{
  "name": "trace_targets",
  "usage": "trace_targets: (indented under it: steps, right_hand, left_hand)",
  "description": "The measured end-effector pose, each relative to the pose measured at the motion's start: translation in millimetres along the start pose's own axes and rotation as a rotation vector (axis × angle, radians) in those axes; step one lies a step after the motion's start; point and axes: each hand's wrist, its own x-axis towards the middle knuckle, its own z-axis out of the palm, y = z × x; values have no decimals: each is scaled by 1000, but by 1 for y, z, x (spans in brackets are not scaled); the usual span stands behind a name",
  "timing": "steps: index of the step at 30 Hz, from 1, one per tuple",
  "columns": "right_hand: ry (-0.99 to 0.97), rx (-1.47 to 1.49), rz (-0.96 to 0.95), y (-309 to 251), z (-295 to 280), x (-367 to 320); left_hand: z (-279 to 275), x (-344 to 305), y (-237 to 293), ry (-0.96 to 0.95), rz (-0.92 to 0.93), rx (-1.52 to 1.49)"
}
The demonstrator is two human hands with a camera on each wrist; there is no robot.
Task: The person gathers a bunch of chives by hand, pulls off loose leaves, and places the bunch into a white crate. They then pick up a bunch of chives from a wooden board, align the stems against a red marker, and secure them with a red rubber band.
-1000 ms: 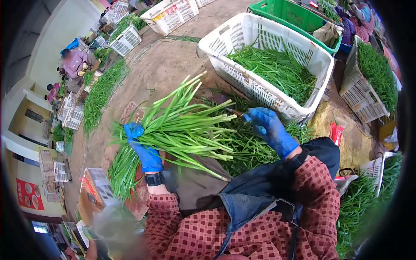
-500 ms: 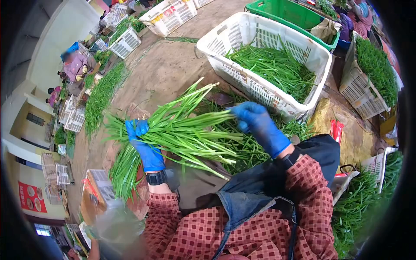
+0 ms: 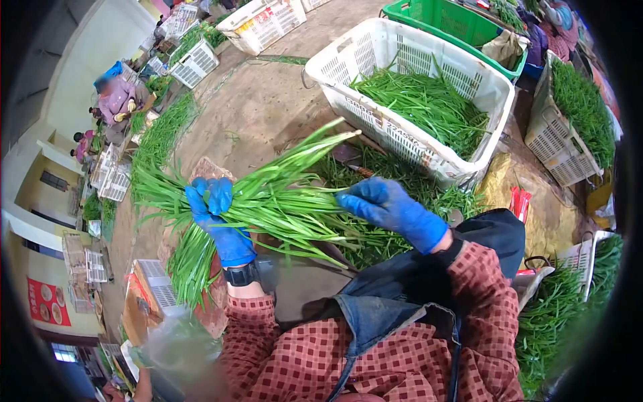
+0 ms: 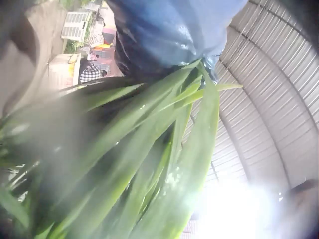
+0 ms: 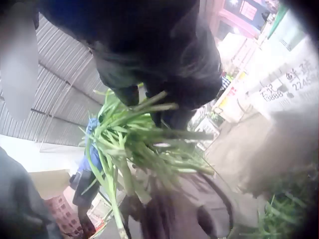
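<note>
My left hand (image 3: 218, 218), in a blue glove, grips a thick bunch of garlic chives (image 3: 284, 208) around the leaves. The pale stalk ends point right, and long leaves hang down past the wrist. In the left wrist view the broad flat leaves (image 4: 149, 149) spread from under the gloved hand (image 4: 169, 35). My right hand (image 3: 398, 213), also gloved in blue, pinches stalk ends at the right side of the bunch. A striped brown handle (image 3: 364, 172) shows just above its fingers. In the right wrist view the bunch (image 5: 129, 139) lies beyond the dark, blurred hand (image 5: 159, 59).
A white crate (image 3: 402, 127) of cut greens stands ahead, with a green crate (image 3: 462, 33) behind it. Loose greens (image 3: 382, 238) cover the ground below my right hand. More filled crates (image 3: 566, 127) stand at the right. People (image 3: 115, 99) sit among greens at the far left.
My right hand came left and down to the stalk ends, drawing on them half a second ago and now pinching close to the bunch. The bunch shifted slightly, its leaves fanning farther left.
</note>
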Motion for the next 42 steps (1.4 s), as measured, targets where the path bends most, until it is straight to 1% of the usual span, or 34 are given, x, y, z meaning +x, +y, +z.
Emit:
trace_targets:
  steps: [1,2,4,5,6,7,8,10,12,13,14,15,16,17,19,20,21,22,24,25,26,28,29,30,32,33,34,36,37,38,39,40,41,42]
  right_hand:
    - [-24,248,125,3,13,3]
    - [-51,496,249,8,23,5]
    - [-64,558,246,22,38,7]
    - [101,707,172,32,48,10]
    - [272,853,96,32,52,12]
    - [329,966,83,34,50,13]
    - [332,968,85,35,45,12]
    - [444,855,469,34,25,7]
    - [327,961,464,78,5,-7]
    - [305,679,479,91,-3,-11]
    - [260,505,566,100,-4,-16]
    - [261,501,565,96,-6,-18]
    - [188,434,493,87,-9,-21]
    - [115,367,424,75,-12,-25]
    - [-31,232,286,56,-16,-31]
    - [-31,232,287,48,-12,-29]
    - [-95,401,274,37,-4,-22]
    - [-157,569,257,27,4,-15]
    - [-169,607,259,20,22,-4]
    - [-207,666,307,11,24,4]
    - [-207,666,307,11,33,10]
    - [-103,899,335,20,58,22]
    - [-60,802,270,21,64,23]
    - [-64,802,269,23,69,23]
    - [128,605,411,30,80,23]
    - [235,710,325,47,84,23]
    - [294,890,370,41,68,23]
    - [336,863,437,77,46,19]
    - [252,450,465,95,30,8]
    - [165,36,479,108,17,-1]
    - [163,30,479,104,7,-7]
    - [38,-356,414,91,-6,-15]
    - [-92,-735,338,77,-16,-21]
    - [-95,-737,338,61,-20,-21]
  left_hand:
    - [-1,2,-1,-43,-6,18]
    - [0,2,-3,-45,-4,18]
    - [8,1,-6,-15,14,31]
    - [-3,3,-3,-49,-2,57]
    - [-1,2,-5,-50,-5,59]
    - [5,-1,-8,50,13,71]
    - [7,-3,-10,150,31,83]
    - [2,-6,-8,186,20,69]
    - [3,-7,-6,341,51,132]
    - [-12,-5,1,307,13,100]
    - [-13,-6,2,311,15,95]
    - [-12,-6,3,382,18,99]
    - [-12,-4,3,452,21,104]
    - [-15,-4,4,446,19,160]
    - [-14,-4,3,408,13,147]
    - [-12,-5,1,367,7,139]
    - [-4,-3,-3,436,35,153]
    - [-2,-3,-5,429,34,156]
    - [-1,-3,-8,279,56,154]
    - [1,-2,-11,314,89,145]
    - [1,-3,-12,314,88,145]
    - [5,-3,-13,221,62,181]
    - [13,-5,-16,249,75,174]
    - [18,-5,-17,250,78,175]
    - [21,-5,-19,444,114,255]
    - [14,-6,-17,462,104,276]
    - [8,-6,-16,465,99,278]
    - [-4,-4,-10,458,72,206]
    - [-18,-5,-3,408,45,214]
    - [-27,-5,3,412,52,209]
    - [-33,-5,6,421,9,200]
    - [-35,-4,6,428,-34,190]
    - [-36,-4,6,403,-25,185]
    - [-34,-3,3,407,-24,184]
